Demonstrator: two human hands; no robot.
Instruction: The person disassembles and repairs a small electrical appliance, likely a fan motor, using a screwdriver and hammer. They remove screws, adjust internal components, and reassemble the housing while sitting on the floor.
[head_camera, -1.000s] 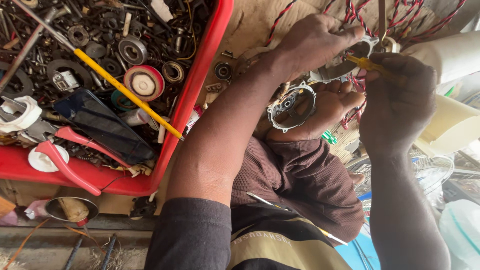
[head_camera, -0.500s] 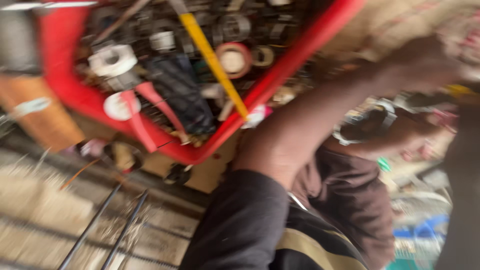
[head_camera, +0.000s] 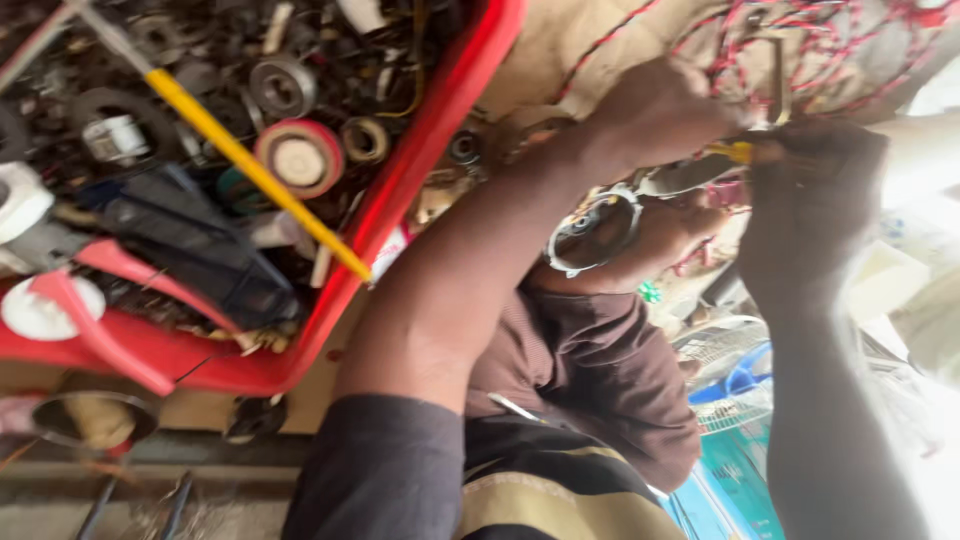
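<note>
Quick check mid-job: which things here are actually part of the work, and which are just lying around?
In use: right hand gripping yellow-handled tool; left hand beside it; red wires; round metal housing, held by another hand.

Lying about: red tray holding tape roll, bearing, long yellow rod and other loose parts.

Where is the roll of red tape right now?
In the head view, upper left: the roll of red tape lies inside the red bin, just right of the long yellow-handled tool and left of a small metal ring.
</note>
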